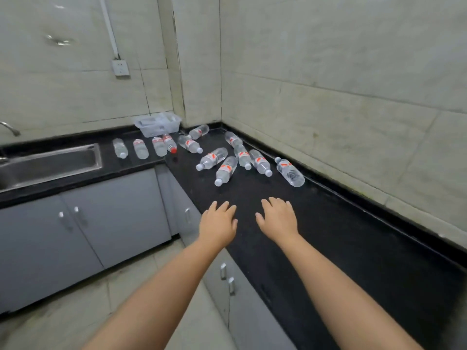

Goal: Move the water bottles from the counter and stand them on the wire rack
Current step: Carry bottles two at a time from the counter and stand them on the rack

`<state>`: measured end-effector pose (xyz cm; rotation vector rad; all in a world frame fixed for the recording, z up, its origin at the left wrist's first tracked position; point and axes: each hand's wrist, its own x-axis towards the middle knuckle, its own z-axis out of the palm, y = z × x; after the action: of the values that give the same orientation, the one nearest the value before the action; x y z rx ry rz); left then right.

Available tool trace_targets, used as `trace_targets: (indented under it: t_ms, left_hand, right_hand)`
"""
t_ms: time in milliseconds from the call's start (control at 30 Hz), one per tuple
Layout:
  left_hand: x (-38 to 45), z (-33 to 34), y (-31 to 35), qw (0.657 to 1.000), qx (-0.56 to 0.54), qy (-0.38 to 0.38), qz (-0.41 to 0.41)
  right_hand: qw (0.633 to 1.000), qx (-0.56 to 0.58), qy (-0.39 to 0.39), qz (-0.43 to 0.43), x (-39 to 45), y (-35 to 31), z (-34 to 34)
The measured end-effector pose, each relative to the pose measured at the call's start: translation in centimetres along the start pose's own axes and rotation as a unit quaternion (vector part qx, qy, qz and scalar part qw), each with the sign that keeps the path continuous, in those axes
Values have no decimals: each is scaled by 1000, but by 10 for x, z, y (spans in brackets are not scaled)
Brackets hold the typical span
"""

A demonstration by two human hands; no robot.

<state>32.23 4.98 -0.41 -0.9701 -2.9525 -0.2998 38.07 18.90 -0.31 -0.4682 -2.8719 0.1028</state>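
Several clear water bottles with red-and-white labels lie on their sides on the black L-shaped counter (316, 223). The nearest ones are a bottle (225, 171) pointing its cap toward me and a bottle (290, 172) close to the right wall. Others lie further back, such as one with a red cap (169, 143). My left hand (218, 223) and my right hand (278, 218) are stretched out palm down over the counter, fingers apart, holding nothing, a short way in front of the nearest bottles. No wire rack is in view.
A clear plastic bin (158, 124) stands in the back corner of the counter. A steel sink (50, 165) with a tap (10, 128) is at the left. Grey cabinets (113, 210) run below. Tiled walls close off the back and right; a socket (120, 67) is on the wall.
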Motion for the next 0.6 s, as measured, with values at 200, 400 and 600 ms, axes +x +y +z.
trace_targets:
  t_ms: [200,400,600]
  left_hand:
    - [52,12,-72,1000,-14,-23,0]
    - [121,37,-120,999,-12,-47,3]
    - [242,31,-142,1000,-12,-11,24]
  right_hand:
    - [999,-5,-10,46,52,-21,33]
    - [994,-6,-55,100,120,-3,80]
    - [989,-5,-32,144,241,40,93]
